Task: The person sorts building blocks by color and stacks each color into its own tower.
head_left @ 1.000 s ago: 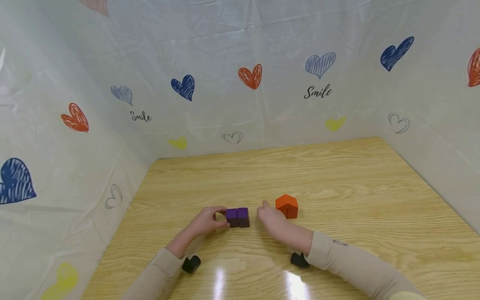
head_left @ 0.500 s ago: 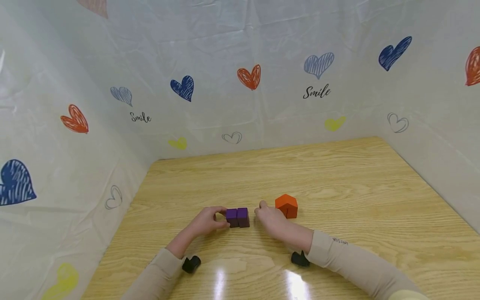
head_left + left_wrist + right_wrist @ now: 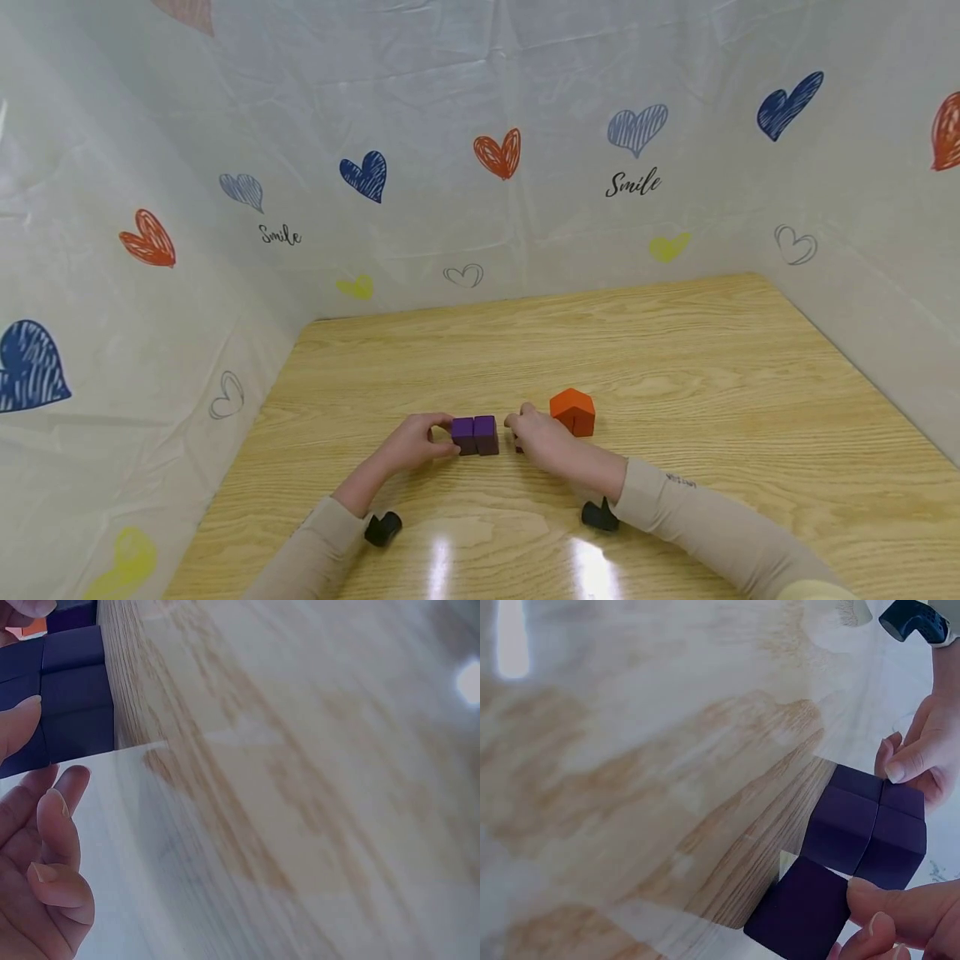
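Note:
Two purple blocks [image 3: 486, 436] stand side by side on the wooden table. My left hand [image 3: 412, 443] pinches the left end of the pair, thumb on the near side and fingers on the far side. Just right of them, my right hand [image 3: 546, 440] holds another purple block [image 3: 801, 909] between thumb and fingers. In the head view that block is mostly hidden under the fingers. The right wrist view shows its corner close to the pair. An orange piece with a peaked top [image 3: 572, 408] stands right behind the right hand, partly covered by it.
A black wrist camera sits at each wrist, the left one [image 3: 383, 529] and the right one [image 3: 600, 516]. The wooden table [image 3: 660, 358] is bordered at the back and sides by a white sheet [image 3: 420, 242] printed with hearts.
My right hand has shifted slightly left toward the purple pair, its fingers now pointing more to the left. The left hand, the pair and the orange piece have stayed put.

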Demonstrator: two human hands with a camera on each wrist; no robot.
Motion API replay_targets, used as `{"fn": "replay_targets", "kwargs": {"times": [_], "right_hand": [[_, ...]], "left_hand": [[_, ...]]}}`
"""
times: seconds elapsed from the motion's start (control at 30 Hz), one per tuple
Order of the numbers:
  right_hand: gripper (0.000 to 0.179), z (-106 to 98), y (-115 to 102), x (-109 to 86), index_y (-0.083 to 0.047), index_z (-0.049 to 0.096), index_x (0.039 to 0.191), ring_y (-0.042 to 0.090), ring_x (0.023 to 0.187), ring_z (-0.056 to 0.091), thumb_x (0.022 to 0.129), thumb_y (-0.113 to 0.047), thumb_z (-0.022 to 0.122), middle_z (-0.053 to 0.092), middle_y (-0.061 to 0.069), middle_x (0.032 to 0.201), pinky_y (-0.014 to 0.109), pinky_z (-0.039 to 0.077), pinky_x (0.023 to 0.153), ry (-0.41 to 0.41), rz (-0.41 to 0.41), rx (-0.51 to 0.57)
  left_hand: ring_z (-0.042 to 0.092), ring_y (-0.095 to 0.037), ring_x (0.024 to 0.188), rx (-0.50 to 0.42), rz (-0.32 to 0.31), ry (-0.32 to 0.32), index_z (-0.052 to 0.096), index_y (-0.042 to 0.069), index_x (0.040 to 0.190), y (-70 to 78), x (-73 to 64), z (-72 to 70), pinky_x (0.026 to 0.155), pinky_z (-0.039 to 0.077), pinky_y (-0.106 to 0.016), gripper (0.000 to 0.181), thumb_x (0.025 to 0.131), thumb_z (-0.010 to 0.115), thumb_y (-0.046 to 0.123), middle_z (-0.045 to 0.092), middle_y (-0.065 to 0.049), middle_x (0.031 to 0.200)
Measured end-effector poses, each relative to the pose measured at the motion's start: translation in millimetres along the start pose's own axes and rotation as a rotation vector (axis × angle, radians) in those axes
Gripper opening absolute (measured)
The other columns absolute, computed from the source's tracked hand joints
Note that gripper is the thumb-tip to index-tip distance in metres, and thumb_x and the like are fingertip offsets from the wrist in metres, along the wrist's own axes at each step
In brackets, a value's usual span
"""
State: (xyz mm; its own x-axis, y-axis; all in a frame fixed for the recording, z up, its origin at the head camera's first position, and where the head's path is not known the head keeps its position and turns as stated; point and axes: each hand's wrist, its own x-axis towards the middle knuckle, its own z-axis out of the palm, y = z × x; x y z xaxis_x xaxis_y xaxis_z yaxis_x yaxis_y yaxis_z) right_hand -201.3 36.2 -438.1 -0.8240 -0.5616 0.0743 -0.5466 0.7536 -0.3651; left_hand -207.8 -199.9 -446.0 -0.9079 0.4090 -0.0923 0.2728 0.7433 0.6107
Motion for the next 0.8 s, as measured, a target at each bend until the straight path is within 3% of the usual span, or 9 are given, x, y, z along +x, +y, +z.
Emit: {"fn": "replay_targets", "kwargs": {"times": [0.27,0.37,0.57,0.8], "right_hand": [[0.014,1.3,3.5,2.4,-0.001,0.065,0.096,0.023,0.075,0.059,0.085,0.004,0.058,0.059,0.013,0.083,0.029,0.047,0.057,-0.036,0.024,-0.001],[0.005,3.5,3.5,2.7,0.0,0.064,0.086,0.018,0.07,0.056,0.086,0.0,0.059,0.059,0.01,0.077,0.026,0.042,0.053,-0.042,0.032,0.003],[0.016,5.1,2.1,4.1,-0.003,0.059,0.078,0.013,0.06,0.045,0.085,-0.016,0.065,0.052,0.005,0.07,0.025,0.037,0.05,-0.077,0.078,0.044],[0.017,4.5,1.8,5.0,0.0,0.058,0.079,0.016,0.061,0.046,0.08,-0.012,0.07,0.053,0.01,0.075,0.027,0.038,0.051,-0.061,0.093,0.066]], "left_hand": [[0.043,-0.01,0.054,-0.006,-0.008,-0.002,0.061,0.006,0.114,-2.0,1.1,0.5,0.05,0.039,-0.024,0.04,0.081,0.07,0.026,0.064,-0.009,0.106],[0.044,-0.01,0.053,-0.002,-0.002,-0.005,0.061,0.005,0.114,-1.9,0.9,0.7,0.049,0.04,-0.024,0.039,0.081,0.07,0.025,0.064,-0.01,0.106],[0.043,-0.009,0.053,0.0,-0.002,-0.003,0.061,0.005,0.114,-1.5,0.3,0.8,0.049,0.039,-0.024,0.039,0.081,0.07,0.024,0.064,-0.009,0.105],[0.043,-0.009,0.054,-0.006,0.0,-0.001,0.061,0.004,0.114,-2.6,0.0,1.0,0.049,0.039,-0.024,0.04,0.081,0.07,0.025,0.063,-0.01,0.106]]}}
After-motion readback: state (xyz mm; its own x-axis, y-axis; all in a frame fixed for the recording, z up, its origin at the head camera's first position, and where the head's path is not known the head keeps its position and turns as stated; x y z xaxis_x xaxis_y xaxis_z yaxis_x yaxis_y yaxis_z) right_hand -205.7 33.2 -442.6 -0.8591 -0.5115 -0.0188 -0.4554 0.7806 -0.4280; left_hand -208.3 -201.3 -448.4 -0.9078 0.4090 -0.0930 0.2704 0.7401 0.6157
